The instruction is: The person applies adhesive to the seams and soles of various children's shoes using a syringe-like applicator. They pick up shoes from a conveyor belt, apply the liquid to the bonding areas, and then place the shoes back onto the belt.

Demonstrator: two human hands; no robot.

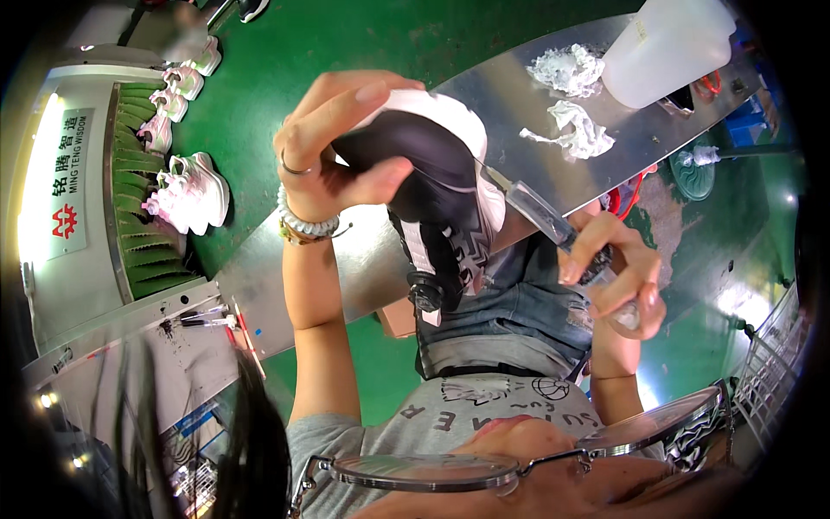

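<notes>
My left hand (333,147) is wrapped round a black and white sneaker (424,147), with the fingers over its white sole edge and the thumb against the dark upper. The sneaker is held up above the bench, its black laces and patterned side hanging toward me. My right hand (614,277) grips a clear, syringe-like tool (540,212) with a thin pointed tip. That tip reaches the sneaker's right side, near the seam between upper and white sole; whether it touches cannot be made out.
Crumpled white tissues (571,130) and a translucent white plastic jug (670,52) stand on the metal bench (510,78). At left, pale pink and white shoes (190,190) line a machine opening with green flaps (143,233). Brushes (207,318) lie on a ledge nearby.
</notes>
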